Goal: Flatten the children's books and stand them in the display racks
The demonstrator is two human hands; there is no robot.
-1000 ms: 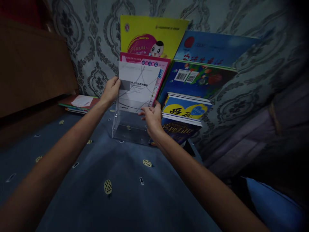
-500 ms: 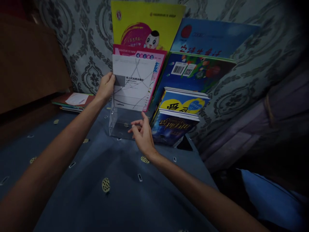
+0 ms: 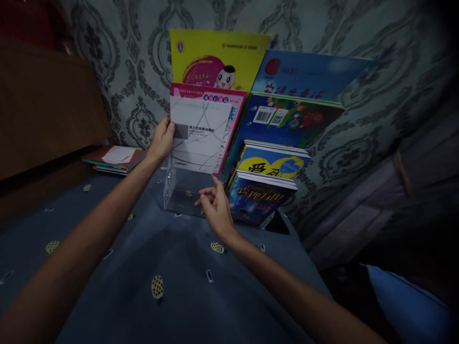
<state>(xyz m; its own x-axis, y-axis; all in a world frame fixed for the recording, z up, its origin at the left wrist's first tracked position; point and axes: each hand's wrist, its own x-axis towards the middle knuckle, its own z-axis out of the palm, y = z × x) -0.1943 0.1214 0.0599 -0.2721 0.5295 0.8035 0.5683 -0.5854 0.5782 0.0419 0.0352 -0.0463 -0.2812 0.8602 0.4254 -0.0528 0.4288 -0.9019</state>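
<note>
My left hand [image 3: 163, 138] is closed on the left edge of a white booklet [image 3: 195, 150], with its thumb at the front. The booklet stands in a clear plastic rack [image 3: 182, 193], in front of a pink book [image 3: 234, 114] and a tall yellow book [image 3: 251, 57]. Low at the rack's front is my right hand [image 3: 217, 205], fingers apart and slightly bent, holding nothing. Beside it on the right stand dark blue books [image 3: 256, 200], blue-and-yellow books [image 3: 276, 160], a book with barcodes [image 3: 301, 119] and a light blue book [image 3: 315, 71].
Further left, a small stack of books with a paper on top [image 3: 118, 155] lies near a brown wooden panel [image 3: 46, 110]. Patterned wallpaper [image 3: 125, 52] rises behind the rack. A purple curtain [image 3: 373, 205] hangs to the right of the dark blue patterned cloth [image 3: 122, 291].
The view has tilted up a little, so everything sits lower in the picture. Both hands keep nearly the same places at the booklet and rack.
</note>
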